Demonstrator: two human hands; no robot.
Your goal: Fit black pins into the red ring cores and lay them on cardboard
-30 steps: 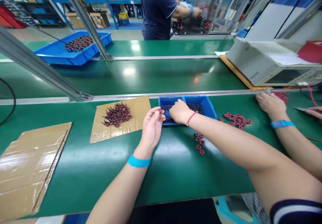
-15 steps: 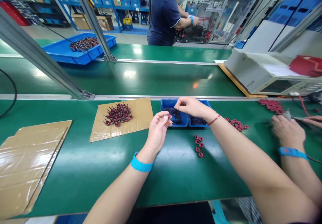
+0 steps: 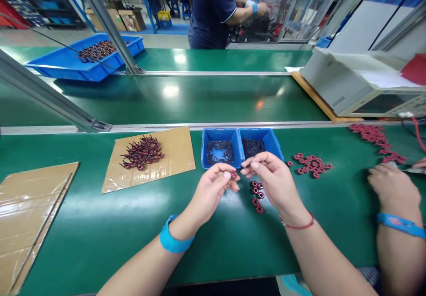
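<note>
Just in front of two small blue bins, my left hand [image 3: 211,191] pinches a small red-and-black wound ring [image 3: 233,173] between thumb and fingertips. My right hand [image 3: 274,185] is closed close to its right, gripping a thin dark piece [image 3: 245,167] that points toward the ring. Whether the two parts touch is too small to tell. Short black sleeves lie in the left bin [image 3: 203,154], and more dark pieces fill the right bin [image 3: 275,144]. Below my right fingers sits a short cluster of wound rings [image 3: 258,196] on the green bench.
Wound rings with black pins are heaped on a cardboard sheet [image 3: 176,154] at left. Another cardboard sheet [image 3: 29,216] lies farther left. More rings [image 3: 313,165] are at right, near a co-worker's hand [image 3: 394,187]. A grey instrument [image 3: 359,78] and a metal post [image 3: 49,92] stand behind.
My right hand has come back from above the left bin to beside the ring, now with a thin dark piece. My left hand still holds the ring. The view has shifted slightly.
</note>
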